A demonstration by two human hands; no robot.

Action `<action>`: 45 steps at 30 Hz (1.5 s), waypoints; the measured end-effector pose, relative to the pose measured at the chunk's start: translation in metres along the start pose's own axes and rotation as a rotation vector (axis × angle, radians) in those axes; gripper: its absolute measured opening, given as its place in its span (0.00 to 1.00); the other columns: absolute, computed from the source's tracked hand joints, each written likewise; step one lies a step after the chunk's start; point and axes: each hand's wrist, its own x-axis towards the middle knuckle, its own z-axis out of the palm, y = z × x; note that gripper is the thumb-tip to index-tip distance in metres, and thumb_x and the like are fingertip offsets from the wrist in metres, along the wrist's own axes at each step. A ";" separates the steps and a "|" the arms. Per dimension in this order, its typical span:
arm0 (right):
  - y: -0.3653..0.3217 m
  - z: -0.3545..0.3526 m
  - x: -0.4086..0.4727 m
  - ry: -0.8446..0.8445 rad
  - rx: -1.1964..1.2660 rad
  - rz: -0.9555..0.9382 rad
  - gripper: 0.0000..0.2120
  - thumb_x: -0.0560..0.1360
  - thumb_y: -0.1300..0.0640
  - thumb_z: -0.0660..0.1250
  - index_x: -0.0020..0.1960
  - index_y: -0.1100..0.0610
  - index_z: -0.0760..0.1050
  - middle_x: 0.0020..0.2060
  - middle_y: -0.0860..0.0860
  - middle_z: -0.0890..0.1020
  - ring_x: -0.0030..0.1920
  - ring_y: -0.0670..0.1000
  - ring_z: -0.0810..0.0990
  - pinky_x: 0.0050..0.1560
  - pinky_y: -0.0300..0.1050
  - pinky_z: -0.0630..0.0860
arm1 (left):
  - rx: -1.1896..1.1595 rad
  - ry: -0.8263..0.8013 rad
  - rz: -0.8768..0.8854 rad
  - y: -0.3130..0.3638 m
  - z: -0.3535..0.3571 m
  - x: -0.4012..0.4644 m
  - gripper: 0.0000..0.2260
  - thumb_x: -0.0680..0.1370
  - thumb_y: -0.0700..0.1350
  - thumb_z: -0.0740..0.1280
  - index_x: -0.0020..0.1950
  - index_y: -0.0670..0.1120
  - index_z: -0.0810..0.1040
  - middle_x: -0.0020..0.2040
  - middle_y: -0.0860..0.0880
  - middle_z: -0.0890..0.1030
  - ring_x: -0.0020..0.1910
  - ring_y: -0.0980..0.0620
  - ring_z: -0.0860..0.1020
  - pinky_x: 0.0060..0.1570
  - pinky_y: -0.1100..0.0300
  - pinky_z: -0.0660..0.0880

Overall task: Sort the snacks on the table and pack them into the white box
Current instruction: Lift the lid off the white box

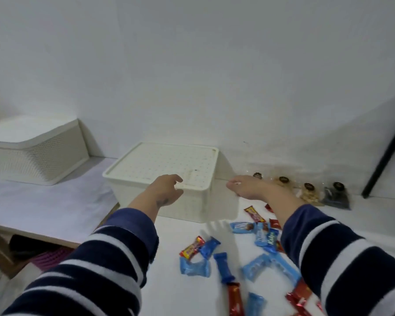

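A white perforated box (180, 206) stands on the table with its dotted lid (167, 163) shut on top. My left hand (167, 190) hovers at the lid's near edge, fingers apart and curled, holding nothing. My right hand (249, 187) is just right of the box's near right corner, fingers loosely curled, empty. Several blue snack packets (263, 238) and red snack bars (192, 246) lie scattered on the white table (169, 281) in front of the box, partly under my right striped sleeve.
Several clear bags of nuts with round dark labels (308, 192) lie along the wall to the right of the box. A second white perforated box (32, 153) sits at the left on a lower surface. A black leg (383, 156) slants at the far right.
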 end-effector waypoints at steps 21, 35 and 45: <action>-0.045 0.090 0.184 0.328 0.410 0.231 0.44 0.75 0.39 0.63 0.79 0.50 0.41 0.78 0.51 0.55 0.76 0.56 0.58 0.71 0.51 0.61 | 0.282 0.020 -0.148 -0.203 -0.026 0.171 0.33 0.73 0.72 0.45 0.76 0.60 0.48 0.79 0.43 0.43 0.77 0.41 0.41 0.71 0.36 0.43; -0.055 0.065 0.200 0.363 0.403 0.271 0.50 0.69 0.37 0.69 0.78 0.47 0.40 0.78 0.48 0.53 0.77 0.55 0.56 0.73 0.52 0.59 | 0.003 0.098 -0.185 -0.210 -0.048 0.221 0.41 0.63 0.77 0.60 0.72 0.62 0.62 0.72 0.41 0.61 0.71 0.40 0.60 0.67 0.45 0.63; -0.131 0.074 0.114 0.480 0.428 0.266 0.50 0.70 0.40 0.71 0.78 0.45 0.40 0.78 0.50 0.54 0.76 0.56 0.56 0.72 0.52 0.60 | -0.108 0.191 -0.129 -0.238 -0.094 0.146 0.44 0.63 0.76 0.62 0.75 0.60 0.57 0.73 0.41 0.57 0.73 0.40 0.55 0.69 0.45 0.61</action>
